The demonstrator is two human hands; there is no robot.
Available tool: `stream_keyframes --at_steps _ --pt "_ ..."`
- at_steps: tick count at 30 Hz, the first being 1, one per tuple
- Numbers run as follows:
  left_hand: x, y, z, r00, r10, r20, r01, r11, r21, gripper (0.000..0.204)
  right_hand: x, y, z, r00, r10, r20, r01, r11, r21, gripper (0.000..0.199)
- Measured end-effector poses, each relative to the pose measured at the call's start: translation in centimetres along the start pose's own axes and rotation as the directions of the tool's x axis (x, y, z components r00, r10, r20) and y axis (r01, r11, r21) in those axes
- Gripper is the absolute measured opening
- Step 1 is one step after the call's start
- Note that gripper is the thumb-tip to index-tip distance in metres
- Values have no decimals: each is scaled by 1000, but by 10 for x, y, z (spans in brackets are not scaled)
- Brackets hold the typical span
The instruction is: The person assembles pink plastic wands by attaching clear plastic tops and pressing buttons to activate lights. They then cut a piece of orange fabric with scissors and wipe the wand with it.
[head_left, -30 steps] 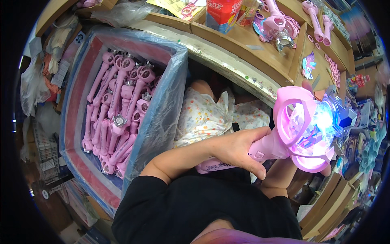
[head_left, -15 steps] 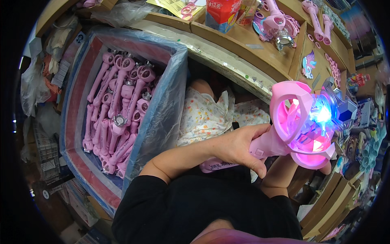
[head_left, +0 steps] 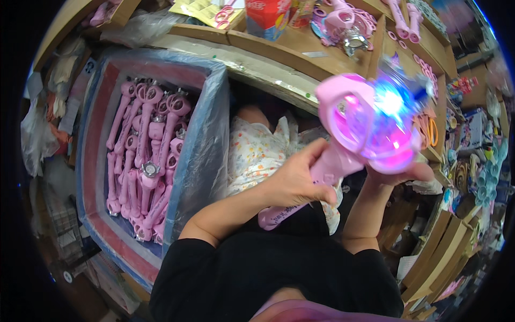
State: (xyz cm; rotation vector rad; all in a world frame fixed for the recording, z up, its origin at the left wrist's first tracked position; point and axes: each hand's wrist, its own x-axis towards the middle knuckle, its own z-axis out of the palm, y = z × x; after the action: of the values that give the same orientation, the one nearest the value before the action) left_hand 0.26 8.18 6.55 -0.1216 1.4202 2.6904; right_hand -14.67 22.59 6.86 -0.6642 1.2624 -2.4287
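A pink toy wand (head_left: 346, 115) with a big openwork head is raised in front of me, its clear ball glowing blue and pink. My left hand (head_left: 300, 180) is wrapped around its handle just below the head. The handle's lower end (head_left: 284, 214) slants down to the left past my wrist. Against the underside of the head rests my right hand (head_left: 399, 174), holding it from below; its thumb sticks out to the right and most fingers are hidden behind the wand. A silvery crown-like top (head_left: 421, 88) shows at the far end, blurred.
To the left stands a plastic-lined bin (head_left: 201, 139) with several similar pink wands (head_left: 147, 145) in it. Cardboard trays (head_left: 292, 51) along the far bench hold pink parts, a red carton (head_left: 265, 16) and another wand head (head_left: 343, 24). Floral cloth (head_left: 257, 153) covers my lap.
The lit wand has moved up and to the left in view, both hands with it. The bench and bin have shifted slightly left in view. Both hands keep hold of the wand.
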Motion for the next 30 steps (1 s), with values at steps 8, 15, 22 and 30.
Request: stream_keyframes --at_steps 8,15,22,30 --pt "22 10 -19 851 459 -254 -347 856 383 100 -37 44 51 886 339 317 -302 939 -162 123" --pt "32 42 -59 842 462 -278 -502 859 -95 121 -91 67 52 640 720 269 -620 691 -372 57" --pt "25 47 -82 721 506 -473 -657 715 -238 116 -96 69 55 683 668 295 -394 677 -621 56" --pt "12 32 -65 873 381 -304 -429 897 -105 84 -88 63 61 827 541 153 -230 573 -786 45"
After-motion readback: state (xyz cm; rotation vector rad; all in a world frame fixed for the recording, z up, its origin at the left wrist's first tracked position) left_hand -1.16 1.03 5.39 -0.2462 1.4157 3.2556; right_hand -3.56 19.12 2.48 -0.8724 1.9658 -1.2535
